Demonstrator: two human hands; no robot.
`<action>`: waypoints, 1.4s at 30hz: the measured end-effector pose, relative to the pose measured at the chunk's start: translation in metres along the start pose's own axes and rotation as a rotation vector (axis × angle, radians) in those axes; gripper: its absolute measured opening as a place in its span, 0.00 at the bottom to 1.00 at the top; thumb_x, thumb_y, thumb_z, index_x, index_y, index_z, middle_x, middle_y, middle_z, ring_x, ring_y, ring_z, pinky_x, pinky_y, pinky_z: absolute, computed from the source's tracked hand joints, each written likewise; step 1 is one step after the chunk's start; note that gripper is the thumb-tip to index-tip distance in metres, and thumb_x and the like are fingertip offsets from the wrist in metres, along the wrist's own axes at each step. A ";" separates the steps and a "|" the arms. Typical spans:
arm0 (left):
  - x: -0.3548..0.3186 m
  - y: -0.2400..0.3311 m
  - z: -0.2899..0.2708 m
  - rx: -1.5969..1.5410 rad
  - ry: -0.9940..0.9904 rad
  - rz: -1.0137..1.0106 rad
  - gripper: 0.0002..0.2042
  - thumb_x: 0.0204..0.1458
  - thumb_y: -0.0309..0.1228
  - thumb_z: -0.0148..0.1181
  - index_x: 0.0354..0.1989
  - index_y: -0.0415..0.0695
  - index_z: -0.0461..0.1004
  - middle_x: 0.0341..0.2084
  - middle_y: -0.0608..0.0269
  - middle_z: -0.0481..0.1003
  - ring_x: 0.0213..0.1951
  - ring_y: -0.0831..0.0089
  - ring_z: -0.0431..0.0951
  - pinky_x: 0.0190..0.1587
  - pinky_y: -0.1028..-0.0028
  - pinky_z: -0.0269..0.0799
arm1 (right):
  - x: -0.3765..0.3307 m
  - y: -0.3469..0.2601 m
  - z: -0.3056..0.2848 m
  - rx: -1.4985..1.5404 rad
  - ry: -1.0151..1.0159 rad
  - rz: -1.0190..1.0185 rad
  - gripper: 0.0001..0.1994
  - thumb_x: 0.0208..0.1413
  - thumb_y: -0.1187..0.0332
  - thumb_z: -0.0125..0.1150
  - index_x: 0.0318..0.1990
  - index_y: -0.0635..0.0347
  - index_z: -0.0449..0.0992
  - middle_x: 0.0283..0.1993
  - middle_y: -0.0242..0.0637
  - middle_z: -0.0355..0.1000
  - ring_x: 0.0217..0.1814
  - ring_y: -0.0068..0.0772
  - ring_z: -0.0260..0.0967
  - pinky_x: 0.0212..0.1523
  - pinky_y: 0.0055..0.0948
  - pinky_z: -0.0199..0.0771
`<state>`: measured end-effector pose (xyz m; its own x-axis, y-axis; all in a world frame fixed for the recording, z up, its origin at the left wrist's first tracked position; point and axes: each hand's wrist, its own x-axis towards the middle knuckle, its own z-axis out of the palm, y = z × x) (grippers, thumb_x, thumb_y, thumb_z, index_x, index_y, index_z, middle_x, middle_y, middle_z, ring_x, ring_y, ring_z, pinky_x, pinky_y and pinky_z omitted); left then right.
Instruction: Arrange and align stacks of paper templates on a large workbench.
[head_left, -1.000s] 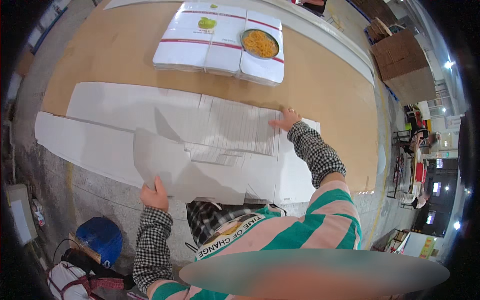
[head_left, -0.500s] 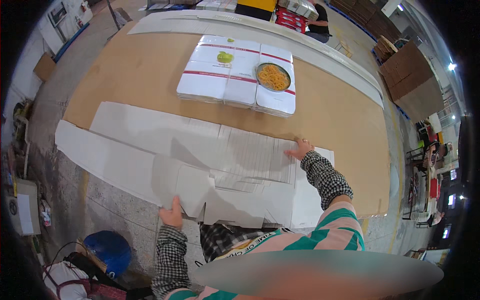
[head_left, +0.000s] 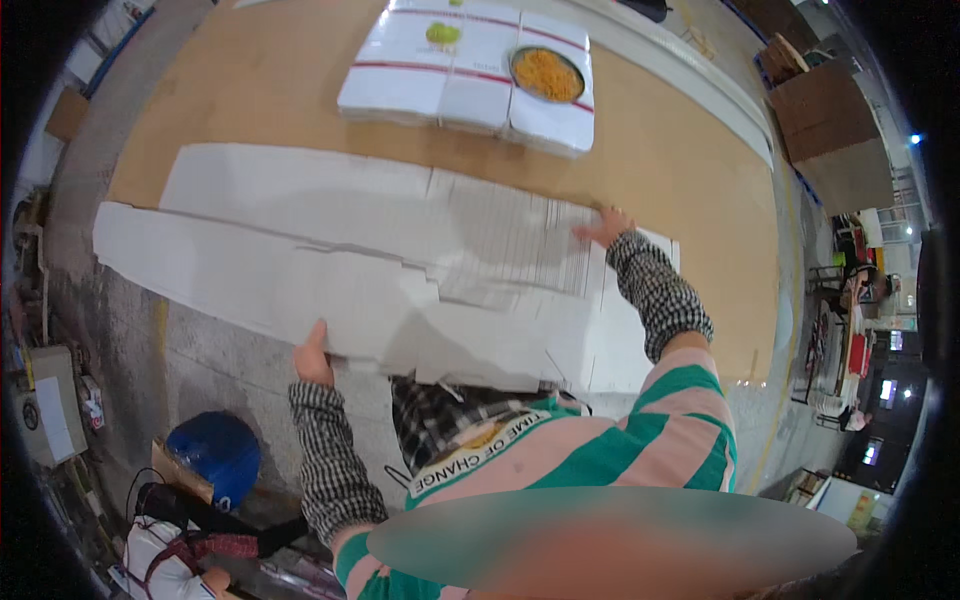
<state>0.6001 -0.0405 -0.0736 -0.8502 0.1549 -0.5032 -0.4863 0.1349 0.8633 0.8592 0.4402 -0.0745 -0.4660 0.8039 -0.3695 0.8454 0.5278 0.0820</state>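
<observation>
White cardboard sheets lie overlapping along the near side of the table. My left hand (head_left: 315, 355) pinches the near edge of the top white cardboard sheet (head_left: 345, 295), thumb above and the other fingers hidden below. This sheet has a stepped cut edge and lies across a fanned stack of white cardboard sheets (head_left: 520, 235), whose edges show as thin parallel lines. At the right far corner of that stack rests my right hand (head_left: 608, 228), fingers spread against its edge. Both forearms wear black-and-white checked sleeves.
A brown board (head_left: 720, 300) covers the table. Toward its far side sits a wrapped bundle of printed white cartons (head_left: 400, 95), with a bowl of orange shreds (head_left: 547, 75) on it. A blue barrel (head_left: 215, 455) and another person (head_left: 165, 545) are at the lower left.
The near sheet's raised, folded part has come down and lies flatter over the stack. My left hand still holds its edge; my right hand stays at the far corner. The whole view has shifted.
</observation>
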 end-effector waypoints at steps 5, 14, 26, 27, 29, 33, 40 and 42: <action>-0.042 0.013 0.034 0.536 0.045 0.532 0.18 0.48 0.33 0.56 0.40 0.27 0.69 0.37 0.49 0.73 0.41 0.61 0.73 0.42 0.70 0.67 | -0.003 0.002 -0.003 0.000 -0.049 0.053 0.44 0.33 0.35 0.58 0.58 0.46 0.57 0.58 0.46 0.56 0.62 0.45 0.51 0.60 0.46 0.49; -0.023 -0.003 0.019 0.647 0.116 0.464 0.16 0.48 0.34 0.55 0.36 0.30 0.71 0.30 0.53 0.76 0.33 0.62 0.76 0.39 0.67 0.68 | -0.003 0.010 0.003 0.038 -0.096 0.026 0.43 0.34 0.42 0.62 0.59 0.49 0.56 0.59 0.45 0.56 0.61 0.45 0.52 0.60 0.44 0.49; 0.019 -0.025 -0.010 -0.061 0.090 0.096 0.15 0.46 0.32 0.58 0.36 0.30 0.71 0.33 0.56 0.75 0.35 0.64 0.74 0.38 0.69 0.68 | -0.001 -0.047 0.004 0.078 0.290 -0.429 0.32 0.32 0.55 0.66 0.47 0.60 0.63 0.47 0.46 0.62 0.52 0.47 0.57 0.52 0.41 0.56; 0.020 -0.024 -0.009 0.087 0.060 0.160 0.15 0.46 0.32 0.58 0.36 0.30 0.71 0.32 0.56 0.75 0.34 0.64 0.74 0.38 0.69 0.68 | -0.002 -0.047 0.002 0.081 0.228 -0.365 0.30 0.34 0.53 0.65 0.45 0.60 0.64 0.46 0.44 0.62 0.53 0.45 0.56 0.53 0.42 0.54; 0.018 -0.023 -0.009 0.160 0.011 0.199 0.15 0.46 0.32 0.58 0.36 0.29 0.71 0.31 0.55 0.75 0.34 0.64 0.74 0.38 0.69 0.68 | 0.001 -0.040 0.010 0.040 0.239 -0.330 0.30 0.35 0.52 0.65 0.44 0.60 0.64 0.46 0.44 0.62 0.53 0.44 0.56 0.52 0.42 0.55; -0.030 0.009 0.033 0.631 0.222 0.540 0.15 0.47 0.33 0.57 0.33 0.29 0.72 0.28 0.54 0.76 0.32 0.66 0.75 0.37 0.69 0.68 | -0.002 -0.041 0.003 0.015 0.182 -0.271 0.33 0.38 0.47 0.61 0.49 0.57 0.62 0.49 0.43 0.62 0.55 0.44 0.56 0.53 0.44 0.54; 0.005 -0.002 0.001 -0.117 -0.064 -0.021 0.17 0.50 0.35 0.53 0.36 0.27 0.70 0.33 0.50 0.74 0.36 0.65 0.75 0.38 0.69 0.68 | -0.007 -0.030 0.031 -0.001 0.260 -0.295 0.34 0.48 0.45 0.48 0.60 0.51 0.51 0.63 0.44 0.48 0.66 0.44 0.41 0.61 0.48 0.40; 0.006 -0.011 -0.002 0.412 0.045 0.136 0.18 0.51 0.36 0.53 0.35 0.27 0.70 0.33 0.50 0.75 0.37 0.65 0.74 0.39 0.69 0.67 | -0.008 -0.038 0.033 -0.002 0.088 -0.159 0.35 0.50 0.43 0.41 0.63 0.47 0.43 0.67 0.42 0.39 0.69 0.42 0.32 0.63 0.50 0.29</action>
<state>0.5998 -0.0432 -0.0855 -0.9133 0.1562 -0.3762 -0.2564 0.4972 0.8289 0.8392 0.4046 -0.1047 -0.6149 0.7311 -0.2957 0.7587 0.6507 0.0310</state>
